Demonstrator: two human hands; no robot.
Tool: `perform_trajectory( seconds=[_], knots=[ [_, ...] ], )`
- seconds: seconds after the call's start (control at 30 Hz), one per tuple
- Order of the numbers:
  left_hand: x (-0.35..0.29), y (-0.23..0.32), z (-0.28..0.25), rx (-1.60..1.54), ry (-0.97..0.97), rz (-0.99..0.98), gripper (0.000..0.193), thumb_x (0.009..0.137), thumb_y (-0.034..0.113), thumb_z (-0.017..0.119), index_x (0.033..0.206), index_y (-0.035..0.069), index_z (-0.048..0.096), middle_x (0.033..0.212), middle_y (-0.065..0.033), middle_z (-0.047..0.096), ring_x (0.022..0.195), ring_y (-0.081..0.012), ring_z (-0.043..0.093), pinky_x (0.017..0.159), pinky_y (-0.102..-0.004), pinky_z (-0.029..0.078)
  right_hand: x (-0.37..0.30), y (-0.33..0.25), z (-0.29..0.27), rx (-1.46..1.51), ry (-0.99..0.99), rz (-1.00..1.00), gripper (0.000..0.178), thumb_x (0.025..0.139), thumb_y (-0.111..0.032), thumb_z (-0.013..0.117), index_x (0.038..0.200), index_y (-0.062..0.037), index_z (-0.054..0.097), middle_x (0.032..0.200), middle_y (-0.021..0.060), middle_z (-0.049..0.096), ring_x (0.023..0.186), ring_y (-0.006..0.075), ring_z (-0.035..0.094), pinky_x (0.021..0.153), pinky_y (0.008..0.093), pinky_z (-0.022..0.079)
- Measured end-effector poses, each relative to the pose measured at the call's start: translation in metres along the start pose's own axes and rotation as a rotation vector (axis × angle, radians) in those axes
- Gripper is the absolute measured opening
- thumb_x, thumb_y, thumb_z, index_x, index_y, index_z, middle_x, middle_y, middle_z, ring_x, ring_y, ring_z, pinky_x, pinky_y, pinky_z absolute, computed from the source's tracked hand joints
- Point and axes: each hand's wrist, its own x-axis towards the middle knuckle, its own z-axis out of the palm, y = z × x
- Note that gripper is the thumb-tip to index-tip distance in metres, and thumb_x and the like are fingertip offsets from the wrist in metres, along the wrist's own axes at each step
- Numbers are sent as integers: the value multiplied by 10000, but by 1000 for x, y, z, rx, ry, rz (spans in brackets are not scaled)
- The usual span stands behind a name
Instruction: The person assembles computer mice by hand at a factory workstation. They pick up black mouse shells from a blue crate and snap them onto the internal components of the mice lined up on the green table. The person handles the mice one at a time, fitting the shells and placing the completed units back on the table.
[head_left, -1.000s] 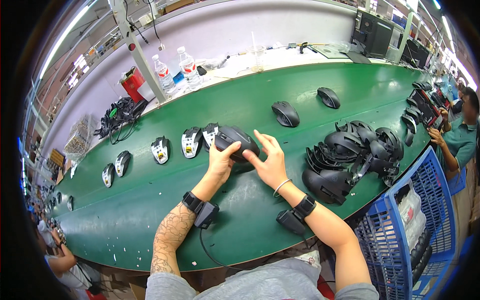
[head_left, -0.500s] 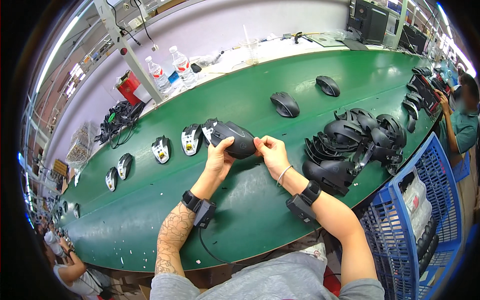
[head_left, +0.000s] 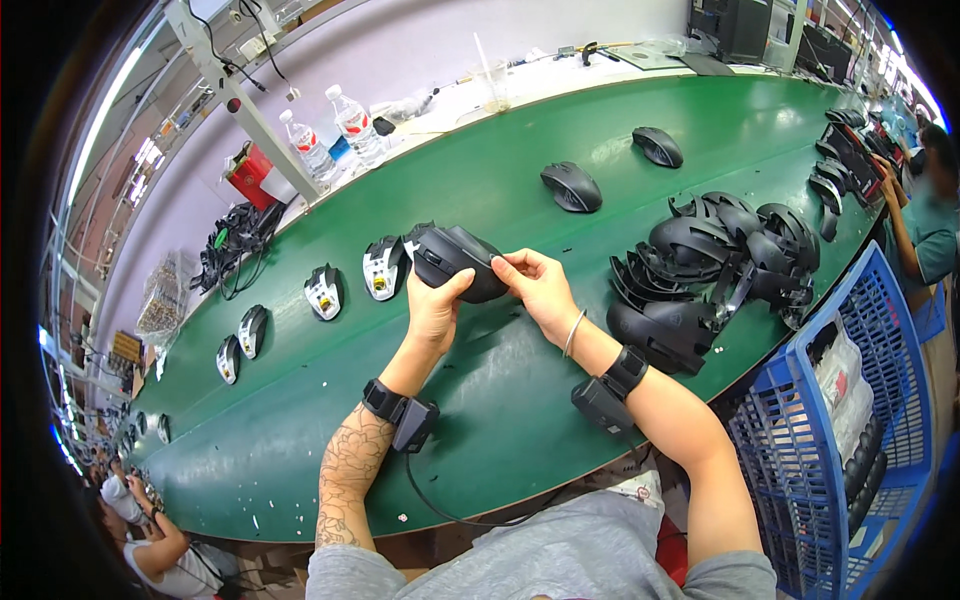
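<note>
A black computer mouse [head_left: 462, 262] is held up over the green bench, tilted between my two hands. My left hand [head_left: 437, 305] is closed round its near left side, the thumb on top. My right hand [head_left: 538, 290] pinches at its right edge with thumb and fingertips. Just behind it, partly covered, lies an open mouse base [head_left: 416, 236]. To the left rest more open mouse bases, white and black with a yellow part inside, such as the nearest one [head_left: 383, 268] and the one beside it [head_left: 323, 292].
A heap of black mouse shells [head_left: 690, 265] lies right of my hands. Two closed black mice, one here [head_left: 572, 187], sit farther back on the green bench [head_left: 400, 480]. A blue plastic crate [head_left: 800, 480] stands at the right edge. Water bottles [head_left: 355, 125] stand on the back shelf. Co-workers sit at both ends.
The mouse in my hands has been tilted so that its side shows more, and both hands have shifted slightly upward. The view has moved a little.
</note>
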Motion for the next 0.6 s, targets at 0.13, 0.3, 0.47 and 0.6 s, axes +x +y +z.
perform_trajectory(
  seconds=[0.13,0.3,0.47,0.6],
  knots=[
    [-2,-1,3,80,3,95,538,709,-4,723,1182,43,470,1064,-58,586,967,-187,601,875,-332,495,3,2,-7,163,-36,82,204,846,-208,703,903,-24,635,841,31,649,712,68,555,634,216,435],
    [-1,-2,3,68,18,79,524,719,-5,712,1183,42,473,1070,-60,585,978,-189,599,877,-338,498,4,1,-7,154,-40,119,222,832,-207,718,915,-19,633,852,36,651,722,67,561,635,218,440],
    [6,1,-10,-187,105,-114,435,789,135,669,1184,78,496,1078,-52,593,991,-193,600,887,-353,490,0,4,3,-124,-80,-39,272,796,-224,754,882,7,639,856,77,679,769,89,610,681,226,473],
    [7,1,-13,-229,122,-173,416,807,206,663,1174,89,506,1078,-49,600,998,-181,596,908,-359,462,1,10,4,-235,-52,-133,219,771,-175,768,744,-4,633,677,62,657,625,89,594,584,235,471]
  ],
)
